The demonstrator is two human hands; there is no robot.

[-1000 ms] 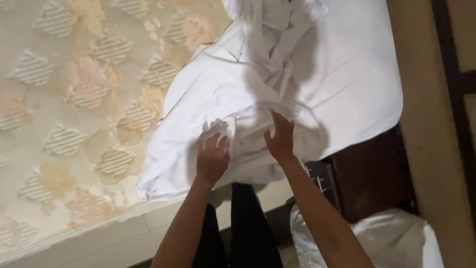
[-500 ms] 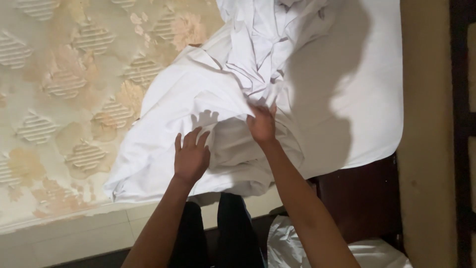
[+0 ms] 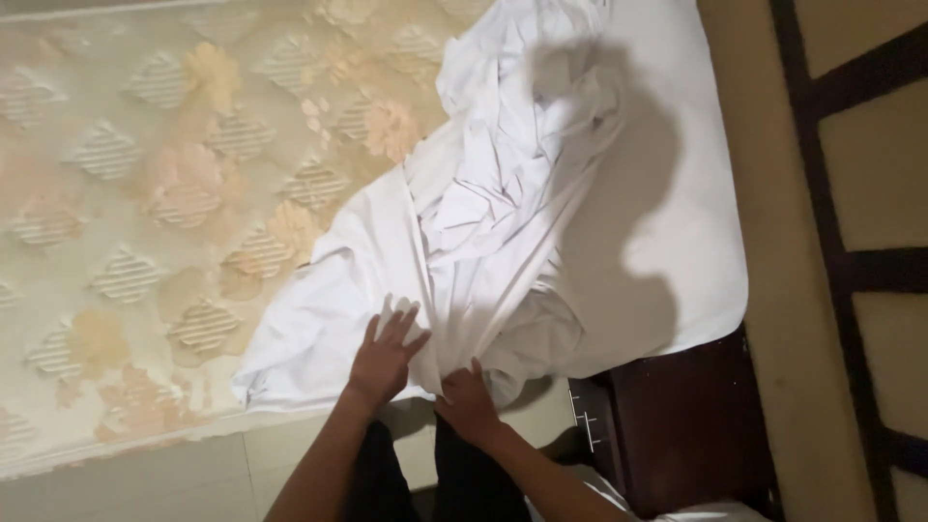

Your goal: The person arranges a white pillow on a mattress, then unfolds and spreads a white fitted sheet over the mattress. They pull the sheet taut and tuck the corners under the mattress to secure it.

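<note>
Both hands have dropped toward the lower edge of the white sheet since half a second ago, and the camera view has swung left.

Left hand (image 3: 385, 356) lies flat with fingers spread wide on the white sheet (image 3: 541, 222), low centre of the frame; right hand (image 3: 468, 398) sits just below and right of it, curled into a bunched fold at the sheet's near edge, though whether it truly pinches cloth I cannot tell. From the hands the sheet runs up and right in a crumpled ridge across the patterned mattress (image 3: 145, 193). The right hand is nearer that edge. A dark wooden nightstand (image 3: 677, 425) stands lower right; the sheet's far end is cut off at the top.
</note>
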